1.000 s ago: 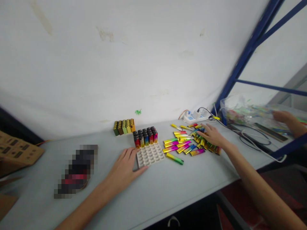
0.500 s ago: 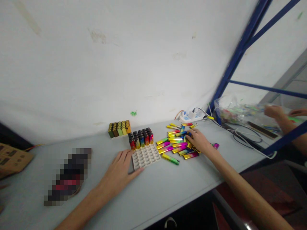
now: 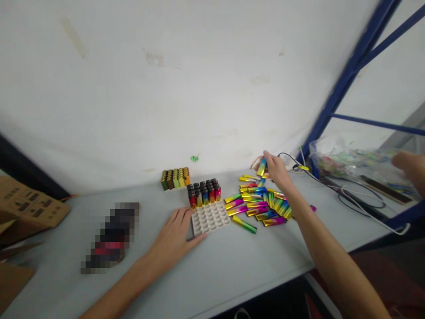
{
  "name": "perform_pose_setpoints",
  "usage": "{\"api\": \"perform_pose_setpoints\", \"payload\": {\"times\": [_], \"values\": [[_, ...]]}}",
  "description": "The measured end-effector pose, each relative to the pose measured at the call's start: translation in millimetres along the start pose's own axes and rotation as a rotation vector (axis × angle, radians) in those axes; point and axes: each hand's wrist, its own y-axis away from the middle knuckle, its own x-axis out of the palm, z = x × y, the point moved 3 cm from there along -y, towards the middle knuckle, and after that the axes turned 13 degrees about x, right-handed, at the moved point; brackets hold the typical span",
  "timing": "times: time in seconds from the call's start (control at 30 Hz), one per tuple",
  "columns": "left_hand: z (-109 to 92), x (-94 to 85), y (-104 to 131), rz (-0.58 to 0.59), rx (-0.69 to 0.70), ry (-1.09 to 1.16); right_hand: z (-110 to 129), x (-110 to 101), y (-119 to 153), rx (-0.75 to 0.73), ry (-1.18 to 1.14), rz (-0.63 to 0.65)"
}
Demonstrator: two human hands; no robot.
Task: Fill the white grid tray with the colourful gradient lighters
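My left hand (image 3: pixel 179 232) grips the left end of a white slotted tray (image 3: pixel 210 219), thumb along its front edge. Rows of lighters (image 3: pixel 204 192) with black tops and shiny multicoloured bodies stand upright in the tray's back part; the front slots hold nothing. My right hand (image 3: pixel 274 168) is raised over the back of a loose pile, its fingers closed on a shiny blue-and-yellow lighter (image 3: pixel 262 167). Beneath it, the pile of metallic lighters (image 3: pixel 257 204) lies flat to the right of the tray, in yellow, pink, blue and green.
Green, brown, yellow and orange lighters (image 3: pixel 175 178) stand grouped near the wall. A pixelated dark item (image 3: pixel 113 237) and a cardboard box (image 3: pixel 33 208) are at left. Cables (image 3: pixel 348 195), a blue metal frame (image 3: pixel 327 113), a plastic bag (image 3: pixel 348 153) and another person's blurred hand (image 3: pixel 410 166) are at right.
My right hand has risen from the pile toward the wall, bringing up a blue-and-yellow lighter. My left hand stays on the tray. The whole view has shifted, moving things rightward.
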Motion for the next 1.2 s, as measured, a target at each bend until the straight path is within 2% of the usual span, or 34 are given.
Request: {"api": "perform_pose_setpoints", "payload": {"times": [0.17, 0.23, 0.33, 0.47, 0.63, 0.87, 1.03, 1.13, 1.2], "values": [[-2.3, 0.3, 0.9, 0.014, -0.014, 0.005, 2.1, 69.2, 30.1, 0.105, -0.247, 0.323], [-4.3, -1.1, 0.5, 0.017, -0.008, 0.003, -2.0, 87.6, 46.6, 0.101, -0.24, 0.439], [-7.6, -4.3, -0.3, 0.03, -0.009, 0.005, -10.9, 103.0, 64.4, 0.044, -0.156, 0.519], [-10.6, -8.0, -0.9, 0.045, 0.001, 0.003, -21.7, 115.4, 76.0, 0.005, -0.059, 0.501], [-9.1, -7.3, 0.3, 0.025, 0.033, -0.004, -23.3, 123.9, 83.8, -0.062, 0.062, 0.454], [-3.1, -0.9, 3.0, 0.019, 0.05, -0.03, -17.3, 121.2, 87.0, -0.065, 0.027, 0.46], [-3.3, -1.5, 2.8, 0.032, 0.042, -0.026, -8.9, 122.4, 93.5, -0.102, -0.018, 0.388], [-4.0, -2.0, 2.3, 0.011, 0.049, -0.03, -10.7, 125.5, 96.1, -0.066, -0.035, 0.377], [-4.5, -2.0, 1.9, 0.002, 0.051, -0.038, -14.4, 126.3, 96.1, -0.025, 0.001, 0.321]]}}
